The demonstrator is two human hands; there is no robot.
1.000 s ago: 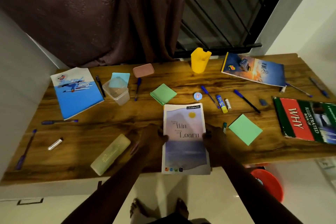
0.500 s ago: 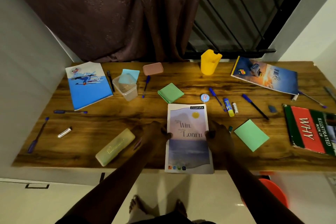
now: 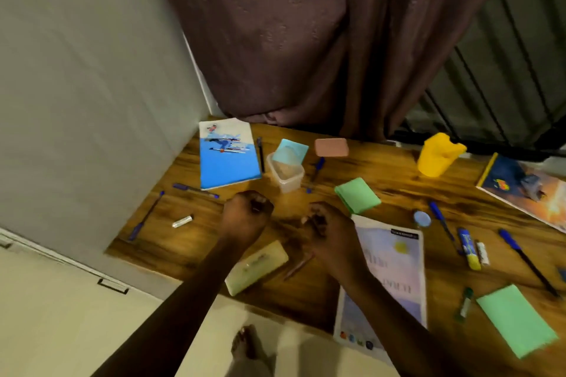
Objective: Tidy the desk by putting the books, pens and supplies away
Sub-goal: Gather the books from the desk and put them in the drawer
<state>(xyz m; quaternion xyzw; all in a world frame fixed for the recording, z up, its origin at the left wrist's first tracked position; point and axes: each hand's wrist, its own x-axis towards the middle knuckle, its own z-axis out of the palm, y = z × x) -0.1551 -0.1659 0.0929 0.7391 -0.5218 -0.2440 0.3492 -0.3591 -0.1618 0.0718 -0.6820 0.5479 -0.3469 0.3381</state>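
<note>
A: From the head view, where are the hands?

B: Both hover over the middle-left of the bench (image 3: 395, 193). The left hand (image 3: 246, 214) is curled into a loose fist, and the right hand (image 3: 326, 231) has its fingers bent inward too. I cannot tell whether either one pinches something small; nothing shows plainly between the fingers.

A: And the things to be put away?

B: All out on the bench. The pale "classmate" notebook (image 3: 395, 266) lies just beside the right forearm, its near end hanging over the bench edge. A blue notebook (image 3: 226, 159) sits in the far-left corner, with a clear plastic box (image 3: 286, 174) just beside it and a pink lid (image 3: 331, 147) behind. A pale green pencil case (image 3: 257, 266) lies under the left forearm, near the front edge. The yellow pen holder (image 3: 436, 154) stands upright at the back. Blue pens (image 3: 441, 220) are scattered about, a glue stick (image 3: 468, 248) and two green sticky-note pads (image 3: 356, 194) among them.

A: So which step is this?

B: Early, I judge. Nothing looks collected: the holder appears empty and the books are apart. The hands seem to be between items, aimed toward the left side.

A: What does the next move call for?

B: Probably opening the hands and taking the blue notebook or the clear box. The thin pens lie flat, so they would need a fingertip pinch.
</note>
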